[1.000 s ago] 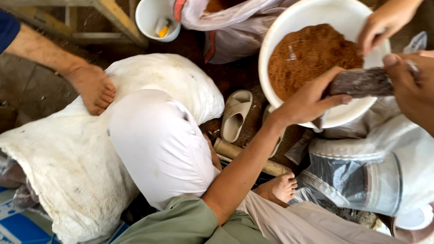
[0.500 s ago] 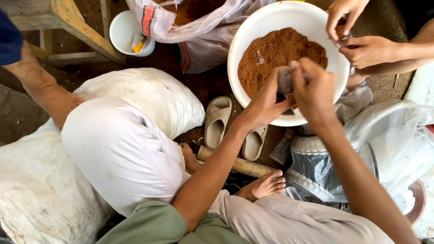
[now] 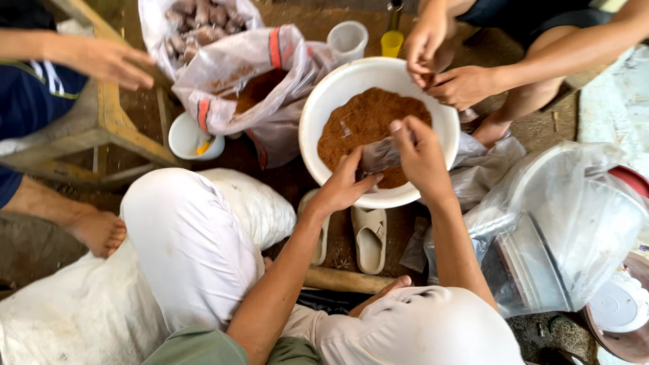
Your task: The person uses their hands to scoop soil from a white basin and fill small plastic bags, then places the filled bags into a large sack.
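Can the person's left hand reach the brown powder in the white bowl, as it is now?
Probably yes. The left hand is over the white bowl, just above the brown powder, holding a small clear bag with the right hand. Nothing blocks it.

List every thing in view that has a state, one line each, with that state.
white bowl: part filled with brown powder
small clear bag: held over the bowl by both hands
left hand: gripping the bag
right hand: gripping the bag
large plastic bag: open, brown powder inside
white cup: upright, yellow bit inside
clear cup: upright
beige sandals: off, lying under the bowl
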